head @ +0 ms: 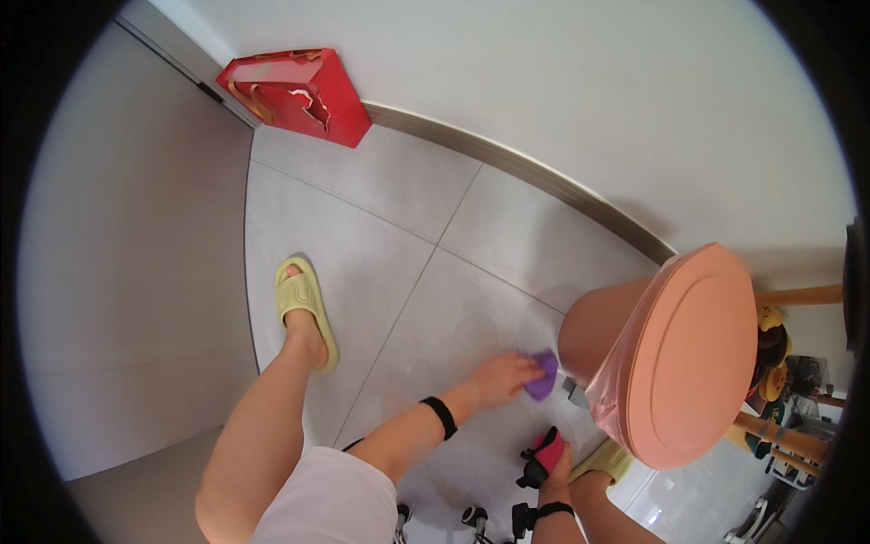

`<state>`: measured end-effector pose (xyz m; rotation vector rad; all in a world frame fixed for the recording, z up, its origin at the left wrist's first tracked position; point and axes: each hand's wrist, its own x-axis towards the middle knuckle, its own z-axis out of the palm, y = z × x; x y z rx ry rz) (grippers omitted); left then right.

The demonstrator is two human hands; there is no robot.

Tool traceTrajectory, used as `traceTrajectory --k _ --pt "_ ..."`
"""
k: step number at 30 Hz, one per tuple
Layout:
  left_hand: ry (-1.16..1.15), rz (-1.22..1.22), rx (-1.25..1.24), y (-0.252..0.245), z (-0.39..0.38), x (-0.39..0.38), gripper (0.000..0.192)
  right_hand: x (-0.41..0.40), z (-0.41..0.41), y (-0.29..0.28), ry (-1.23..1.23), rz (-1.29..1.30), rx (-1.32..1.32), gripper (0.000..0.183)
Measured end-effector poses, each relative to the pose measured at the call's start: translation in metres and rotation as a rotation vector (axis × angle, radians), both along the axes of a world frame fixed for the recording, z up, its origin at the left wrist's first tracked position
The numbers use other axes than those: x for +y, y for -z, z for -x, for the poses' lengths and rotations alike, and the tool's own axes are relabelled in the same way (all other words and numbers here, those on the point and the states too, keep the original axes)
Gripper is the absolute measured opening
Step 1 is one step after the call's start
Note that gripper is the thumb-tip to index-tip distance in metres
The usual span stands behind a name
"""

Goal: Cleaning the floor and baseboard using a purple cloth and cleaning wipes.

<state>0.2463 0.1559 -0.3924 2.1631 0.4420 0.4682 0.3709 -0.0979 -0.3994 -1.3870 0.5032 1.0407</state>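
Observation:
My left hand (504, 379), blurred, reaches low over the floor, its fingers on a small purple piece (542, 378) that looks like cloth. Whether this piece lies flat on the tiles or is slightly raised, I cannot tell. A black band circles that wrist. In my right hand (561, 469) is a pink-and-black item (542, 459) that appears to be soft fabric; its exact kind is unclear. A black strap with a small device sits on the right wrist. Just beyond the purple piece stands a salmon-pink trash bin (603, 326) with its round lid (693, 360) and a clear liner sticking out.
A torn red paper gift bag (299, 95) leans in the corner against the wall. My feet wear green slippers (297, 299). A grey door (143, 238) is at left. Chair casters (474, 515) show at the bottom. Wooden legs (788, 438) and assorted items stand behind the bin.

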Motion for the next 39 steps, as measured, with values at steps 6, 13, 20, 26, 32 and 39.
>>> traceTrajectory --k 6,13,20,26,32,39 --pt "-0.238 0.185 -0.129 -0.014 0.008 0.096 0.05 -0.009 0.002 0.013 -0.108 -0.105 -0.015 0.031" --pt "-0.895 -0.1 0.014 -0.009 0.021 0.256 0.039 -0.008 -0.002 0.016 -0.065 -0.023 0.003 0.033" --pt "-0.163 -0.002 0.033 -0.015 -0.039 0.127 0.045 -0.012 -0.01 0.007 -0.001 0.022 -0.017 0.032" --pt "-0.121 0.162 -0.029 -0.017 -0.018 0.161 0.046 -0.008 -0.004 0.006 0.02 0.029 -0.008 0.031" --pt "-0.866 -0.1 -0.021 -0.013 0.042 0.297 0.044 0.0 -0.003 0.009 0.057 0.045 -0.029 0.03" --pt "-1.045 -0.171 0.447 -0.001 0.029 0.361 0.046 0.004 0.002 0.014 0.095 0.083 -0.024 0.029"
